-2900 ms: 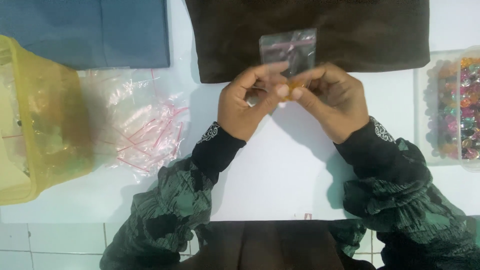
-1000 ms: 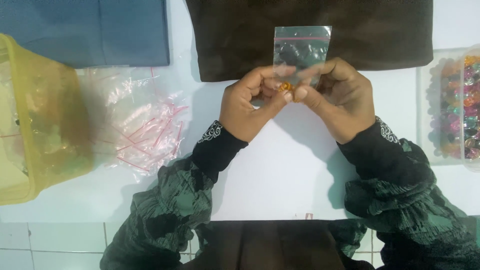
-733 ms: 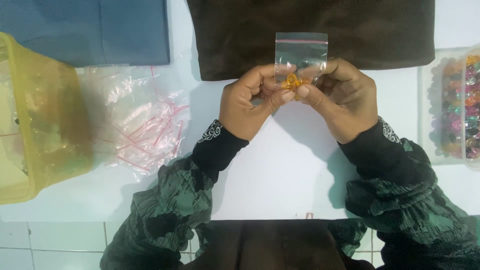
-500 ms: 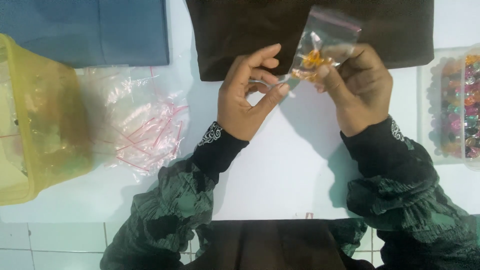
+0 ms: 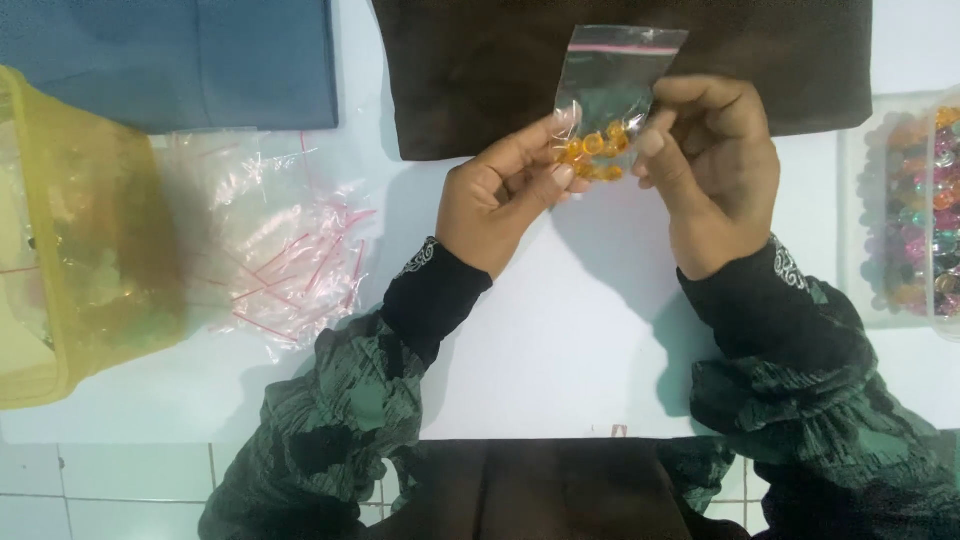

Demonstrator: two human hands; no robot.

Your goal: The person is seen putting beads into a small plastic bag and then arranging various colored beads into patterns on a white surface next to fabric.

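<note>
A small clear zip bag with a pink seal strip stands upright above the white table, with several orange beads in its bottom. My left hand pinches the bag's lower left corner. At the lower right side, my right hand grips it with thumb and fingers. Both hands hover in front of a dark brown cloth.
A pile of empty clear zip bags lies to the left, beside a yellow plastic container. A blue cloth lies at the top left. A clear tray of mixed coloured beads sits at the right edge.
The bag was tilted to the right half a second ago and is upright again now. The orange beads have settled at its bottom, and both hands hold its lower corners.
</note>
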